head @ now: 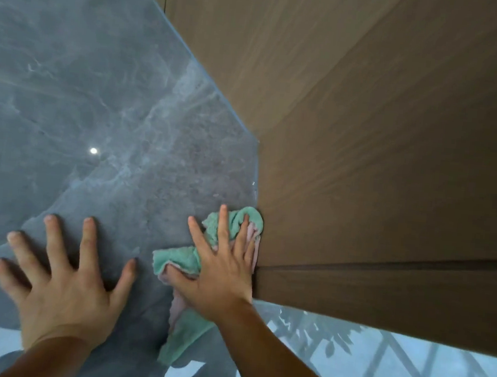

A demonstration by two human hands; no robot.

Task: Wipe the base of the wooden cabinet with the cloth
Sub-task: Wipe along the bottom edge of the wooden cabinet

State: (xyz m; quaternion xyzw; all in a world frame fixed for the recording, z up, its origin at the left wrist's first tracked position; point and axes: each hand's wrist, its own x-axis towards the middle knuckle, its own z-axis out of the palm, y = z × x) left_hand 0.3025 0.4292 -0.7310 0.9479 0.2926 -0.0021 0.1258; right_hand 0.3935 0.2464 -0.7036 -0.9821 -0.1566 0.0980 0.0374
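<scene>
The wooden cabinet (378, 169) fills the right side, its brown panels meeting the grey marble floor (98, 100) along a slanting line. A green and pink cloth (186, 261) lies crumpled on the floor against the cabinet's bottom edge. My right hand (221, 273) presses flat on the cloth, fingers spread, fingertips pushing it into the joint between cabinet and floor. My left hand (62, 274) rests flat on the bare floor to the left, fingers spread, holding nothing.
The glossy floor reflects a ceiling light (93, 150) and a window grid (405, 376) at the lower right. A horizontal seam (384, 265) runs across the cabinet panel near my right hand. Open floor stretches to the left and far side.
</scene>
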